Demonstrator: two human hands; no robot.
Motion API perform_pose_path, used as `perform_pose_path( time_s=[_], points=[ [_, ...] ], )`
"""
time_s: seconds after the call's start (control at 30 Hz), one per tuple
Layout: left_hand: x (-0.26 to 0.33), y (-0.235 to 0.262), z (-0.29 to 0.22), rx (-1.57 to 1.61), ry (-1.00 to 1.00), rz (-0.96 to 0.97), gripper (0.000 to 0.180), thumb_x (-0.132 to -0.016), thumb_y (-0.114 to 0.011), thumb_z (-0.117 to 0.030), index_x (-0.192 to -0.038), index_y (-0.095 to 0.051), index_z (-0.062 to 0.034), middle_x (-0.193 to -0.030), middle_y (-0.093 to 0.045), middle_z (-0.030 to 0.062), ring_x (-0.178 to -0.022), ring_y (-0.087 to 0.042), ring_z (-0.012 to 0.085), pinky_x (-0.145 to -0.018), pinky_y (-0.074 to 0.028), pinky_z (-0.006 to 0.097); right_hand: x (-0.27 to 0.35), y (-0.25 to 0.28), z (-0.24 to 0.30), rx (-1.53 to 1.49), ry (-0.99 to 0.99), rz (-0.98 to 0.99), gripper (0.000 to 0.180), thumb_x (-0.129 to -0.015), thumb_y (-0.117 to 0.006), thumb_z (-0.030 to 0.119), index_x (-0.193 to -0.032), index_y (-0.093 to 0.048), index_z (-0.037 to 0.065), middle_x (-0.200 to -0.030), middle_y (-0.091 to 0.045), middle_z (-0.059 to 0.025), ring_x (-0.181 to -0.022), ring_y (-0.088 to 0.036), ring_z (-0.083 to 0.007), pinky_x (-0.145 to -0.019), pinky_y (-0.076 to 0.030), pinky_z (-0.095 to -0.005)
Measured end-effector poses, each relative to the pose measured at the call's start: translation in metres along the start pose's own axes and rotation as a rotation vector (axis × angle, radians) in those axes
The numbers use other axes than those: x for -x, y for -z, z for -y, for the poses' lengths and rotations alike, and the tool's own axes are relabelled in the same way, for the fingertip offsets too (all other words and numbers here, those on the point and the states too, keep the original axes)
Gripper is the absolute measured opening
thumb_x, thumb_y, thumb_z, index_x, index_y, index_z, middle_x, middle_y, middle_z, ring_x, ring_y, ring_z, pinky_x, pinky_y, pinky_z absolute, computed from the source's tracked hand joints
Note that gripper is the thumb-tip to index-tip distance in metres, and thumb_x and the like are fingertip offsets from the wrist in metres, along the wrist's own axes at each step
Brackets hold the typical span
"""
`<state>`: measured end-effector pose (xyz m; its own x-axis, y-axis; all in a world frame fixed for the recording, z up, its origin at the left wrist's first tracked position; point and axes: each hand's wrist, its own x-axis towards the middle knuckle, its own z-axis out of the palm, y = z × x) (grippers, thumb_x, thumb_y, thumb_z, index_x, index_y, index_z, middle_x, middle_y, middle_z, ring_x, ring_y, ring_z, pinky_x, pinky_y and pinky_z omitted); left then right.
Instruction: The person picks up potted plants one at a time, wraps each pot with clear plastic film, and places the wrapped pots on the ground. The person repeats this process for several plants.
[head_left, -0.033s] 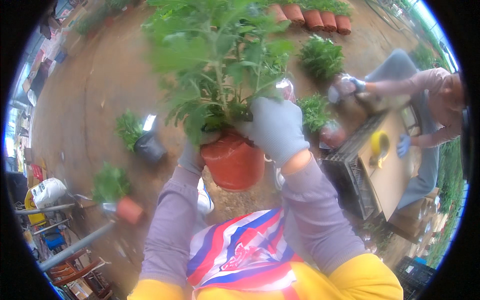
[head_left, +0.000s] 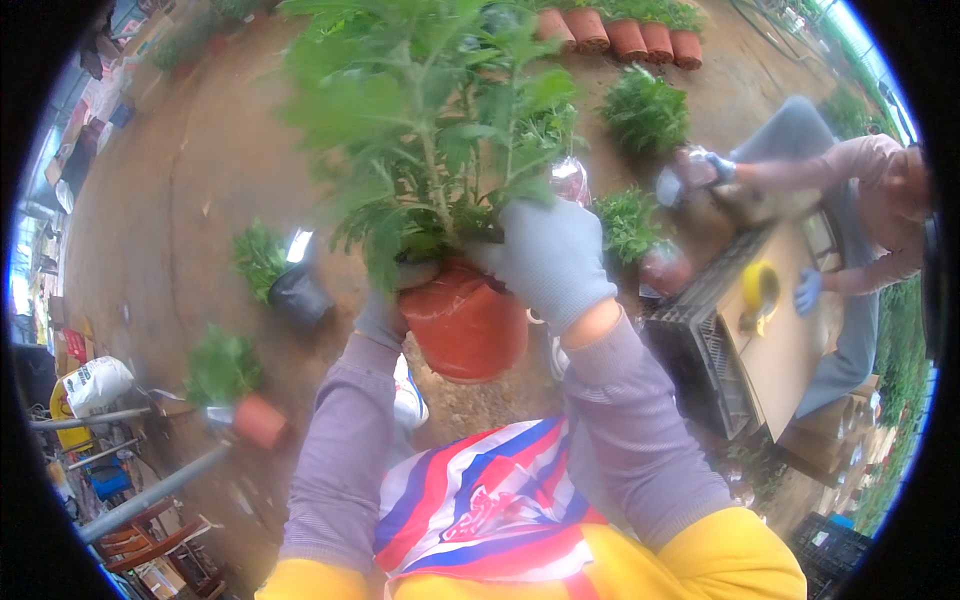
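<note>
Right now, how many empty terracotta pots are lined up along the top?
4, side by side at the top edge: first, second, third and fourth. A fifth may follow; more could be hidden.

soft even daylight, blurred foliage up close, fisheye-bent edges.

Bare brown dirt floor (head_left: 190, 190) throughout. A row of terracotta pots (head_left: 620, 35) stands at the far edge. A leafy plant in a black pot (head_left: 298, 295) sits at left, with a small plant in an orange pot (head_left: 258, 420) nearer, beside metal bars (head_left: 150, 490). A white sack (head_left: 95, 385) lies at far left. At right, a seated person (head_left: 850, 190) works beside a black crate (head_left: 700, 350) carrying a cardboard sheet (head_left: 780, 340) and yellow tape roll (head_left: 760, 285).
</note>
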<state>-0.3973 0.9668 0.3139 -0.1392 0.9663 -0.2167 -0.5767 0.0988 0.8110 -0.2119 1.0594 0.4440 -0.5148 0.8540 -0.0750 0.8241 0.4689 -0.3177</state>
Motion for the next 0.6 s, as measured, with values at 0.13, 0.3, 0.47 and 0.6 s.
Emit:
perform_pose_path(
  time_s=[0.13, 0.3, 0.47, 0.6],
  points=[
    [0.004, 0.000, -0.001, -0.007, 0.007, -0.006, 0.045, -0.083, -0.076, -0.005, -0.126, -0.064, -0.0020, -0.121, -0.067, 0.0086, -0.106, -0.065, 0.0224, -0.097, -0.055, 0.037, -0.003, 0.003, -0.005, 0.052, 0.040, -0.073, 0.030, -0.081, -0.073, 0.041, -0.082, -0.075, 0.011, -0.082, -0.072, -0.0142, -0.079, -0.071, -0.0332, -0.070, -0.056, -0.0452],
    [0.009, -0.002, -0.004, -0.005, -0.001, -0.022, 0.045, -0.083, -0.075, -0.006, -0.127, -0.064, -0.0021, -0.122, -0.066, 0.0088, -0.107, -0.065, 0.0225, -0.097, -0.055, 0.037, -0.007, 0.042, -0.037, -0.223, -0.128, -0.362, 0.020, -0.080, -0.077, 0.028, -0.076, -0.076, 0.009, -0.070, -0.070, -0.0112, -0.071, -0.071, -0.0316, -0.066, -0.054, -0.0429],
    [0.009, -0.002, -0.007, -0.003, -0.013, -0.028, 0.046, -0.084, -0.075, -0.007, -0.128, -0.063, -0.0023, -0.123, -0.066, 0.0090, -0.107, -0.064, 0.0226, -0.097, -0.055, 0.037, 0.009, 0.039, -0.026, -0.354, 0.009, -0.062, 0.026, -0.078, -0.078, 0.033, -0.084, -0.079, 0.008, -0.074, -0.073, -0.0117, -0.072, -0.071, -0.0316, -0.067, -0.055, -0.0431],
    [0.008, -0.002, -0.006, -0.008, -0.010, -0.029, 0.046, -0.085, -0.074, -0.008, -0.129, -0.063, -0.0024, -0.123, -0.065, 0.0091, -0.108, -0.064, 0.0227, -0.097, -0.055, 0.037, 0.007, 0.013, -0.003, -0.157, 0.078, -0.035, 0.023, -0.074, -0.076, 0.028, -0.085, -0.078, 0.007, -0.076, -0.073, -0.0135, -0.074, -0.071, -0.0333, -0.069, -0.056, -0.0433]
  ],
)
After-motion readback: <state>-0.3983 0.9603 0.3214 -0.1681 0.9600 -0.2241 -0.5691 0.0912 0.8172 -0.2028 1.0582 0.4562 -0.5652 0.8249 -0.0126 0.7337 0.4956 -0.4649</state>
